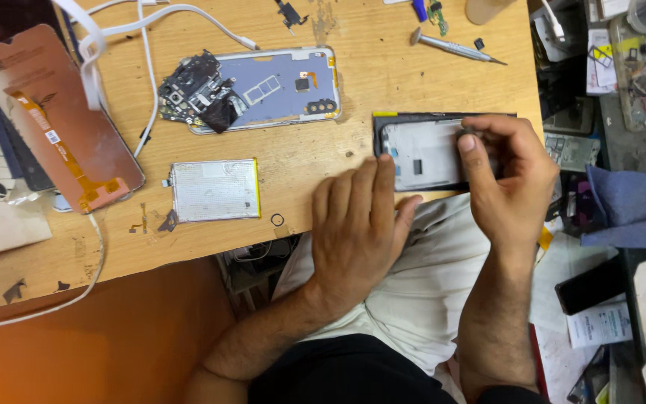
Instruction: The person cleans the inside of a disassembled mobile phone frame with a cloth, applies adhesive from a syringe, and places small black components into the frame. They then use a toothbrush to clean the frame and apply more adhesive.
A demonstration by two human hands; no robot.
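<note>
Pinching something small over the phone frame [424,153], the right hand [514,179] curls its fingers tight; what they grip is too small to tell. The left hand [357,224] lies flat, fingers together, steadying the frame's near edge at the table [383,67] rim. A slip could send the frame off that edge onto the lap

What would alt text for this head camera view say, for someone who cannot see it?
A person's left hand steadies a phone frame at a wooden table's edge while the right hand pinches at it. Beside lie a battery, an opened rear housing and a screwdriver.
</note>
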